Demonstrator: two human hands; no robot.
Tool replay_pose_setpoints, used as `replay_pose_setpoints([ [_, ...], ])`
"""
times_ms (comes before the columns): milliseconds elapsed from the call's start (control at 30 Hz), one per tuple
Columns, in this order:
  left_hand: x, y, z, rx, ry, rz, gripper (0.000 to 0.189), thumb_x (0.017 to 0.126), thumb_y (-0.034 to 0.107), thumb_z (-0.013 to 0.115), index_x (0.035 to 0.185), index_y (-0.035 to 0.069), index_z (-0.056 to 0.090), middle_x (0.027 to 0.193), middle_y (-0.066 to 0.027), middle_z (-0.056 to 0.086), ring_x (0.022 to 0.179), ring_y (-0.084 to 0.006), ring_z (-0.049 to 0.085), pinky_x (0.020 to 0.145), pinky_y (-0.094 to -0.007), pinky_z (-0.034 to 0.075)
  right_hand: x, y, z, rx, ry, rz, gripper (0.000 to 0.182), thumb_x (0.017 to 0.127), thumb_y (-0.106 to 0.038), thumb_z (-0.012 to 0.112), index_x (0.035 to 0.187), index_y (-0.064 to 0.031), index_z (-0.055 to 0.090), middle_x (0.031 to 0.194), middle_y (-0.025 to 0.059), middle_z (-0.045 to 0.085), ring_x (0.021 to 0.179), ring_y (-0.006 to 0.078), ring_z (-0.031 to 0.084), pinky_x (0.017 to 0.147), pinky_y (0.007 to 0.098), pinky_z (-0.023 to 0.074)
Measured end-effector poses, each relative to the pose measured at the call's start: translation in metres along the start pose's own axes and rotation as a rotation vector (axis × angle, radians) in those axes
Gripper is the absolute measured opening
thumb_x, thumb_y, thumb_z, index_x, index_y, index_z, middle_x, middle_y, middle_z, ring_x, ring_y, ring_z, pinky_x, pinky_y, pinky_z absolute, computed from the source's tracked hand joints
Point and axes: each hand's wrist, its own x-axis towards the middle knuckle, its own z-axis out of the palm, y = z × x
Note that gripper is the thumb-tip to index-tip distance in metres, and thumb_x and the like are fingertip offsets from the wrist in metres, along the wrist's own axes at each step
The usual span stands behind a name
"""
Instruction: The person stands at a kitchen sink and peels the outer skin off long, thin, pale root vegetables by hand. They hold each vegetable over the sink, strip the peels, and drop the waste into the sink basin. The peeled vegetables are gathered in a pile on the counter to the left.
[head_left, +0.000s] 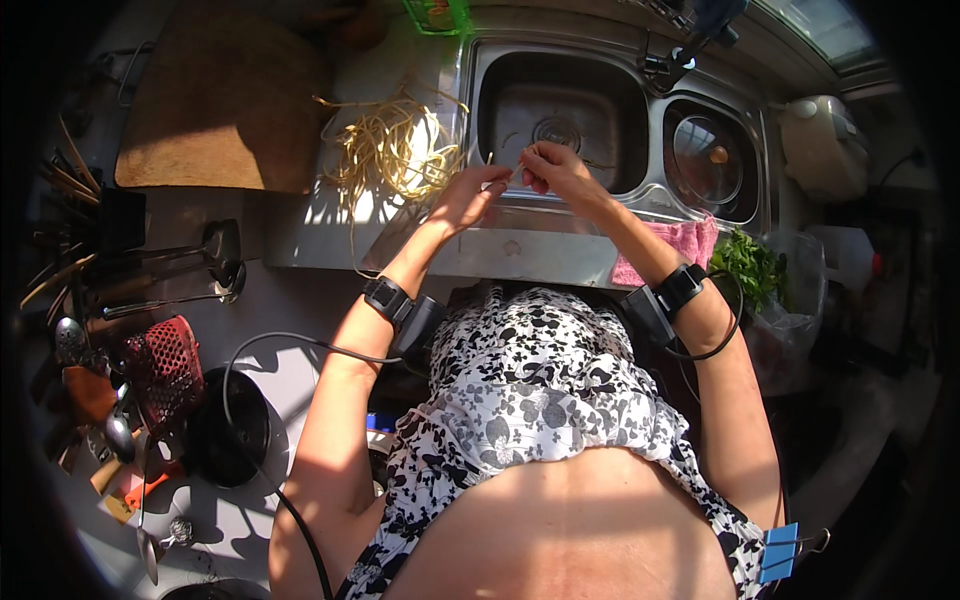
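Over the front rim of the large steel sink basin (517, 97), my left hand (471, 196) and my right hand (556, 174) are close together. A short piece of thin pale stem (516, 174) is pinched between their fingertips. What kind of plant it is, I cannot tell. Left of the basin, a tangled heap of long, thin yellowish stems (390, 146) lies on the sunlit counter (315, 236). One strand hangs from it towards the counter's front edge. A few small scraps lie in the basin near its drain (556, 131).
A glass lid (701, 161) covers the smaller basin, near the tap (664, 71). A pink cloth (667, 244), leafy greens (750, 266) and a plastic jug (847, 255) are at right. A wooden board (217, 105), hanging utensils (172, 277) and a red basket (165, 371) are at left.
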Motion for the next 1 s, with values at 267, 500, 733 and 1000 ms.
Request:
replay_pose_setpoints([
  [267, 0.001, 0.000, 0.001, 0.157, -0.040, 0.074, 0.024, 0.087, 0.017, 0.060, 0.105, 0.002, 0.065, 0.088, -0.0109, 0.069, 0.082, -0.0177, 0.064, 0.073, -0.0291, 0.049, -0.002, -0.002, -0.012, -0.159, -0.151, 0.011, 0.022, 0.090, -0.023, 0.055, 0.085, -0.0018, 0.057, 0.071, 0.0021, 0.057, 0.061, 0.0081, 0.051, 0.055, 0.0222, 0.0419],
  [500, 0.000, 0.003, 0.002, 0.284, -0.045, 0.151, 0.020, 0.081, 0.010, 0.058, 0.096, 0.000, 0.067, 0.087, -0.0175, 0.066, 0.082, -0.0286, 0.064, 0.073, -0.0355, 0.049, 0.005, -0.015, -0.009, -0.661, -0.382, -0.011, 0.025, 0.086, -0.028, 0.061, 0.090, -0.0030, 0.063, 0.077, 0.0021, 0.060, 0.068, 0.0115, 0.055, 0.059, 0.0262, 0.0438],
  [733, 0.002, 0.005, 0.011, 0.437, -0.036, 0.244, 0.020, 0.082, 0.007, 0.055, 0.098, 0.001, 0.066, 0.087, -0.0187, 0.066, 0.080, -0.0318, 0.065, 0.071, -0.0356, 0.050, 0.024, 0.064, -0.029, -0.528, -0.267, -0.271, 0.028, 0.086, -0.025, 0.058, 0.075, 0.0006, 0.059, 0.061, 0.0031, 0.053, 0.056, 0.0111, 0.046, 0.055, 0.0292, 0.0388],
  [1000, 0.004, 0.007, 0.020, 0.428, 0.091, 0.124, 0.021, 0.076, 0.013, 0.054, 0.086, 0.000, 0.067, 0.085, -0.0223, 0.063, 0.083, -0.0398, 0.060, 0.071, -0.0443, 0.049, 0.034, 0.077, -0.031, -0.430, -0.272, -0.215, 0.025, 0.085, -0.023, 0.058, 0.079, 0.0018, 0.061, 0.065, 0.0077, 0.058, 0.061, 0.0146, 0.052, 0.058, 0.0319, 0.0411],
])
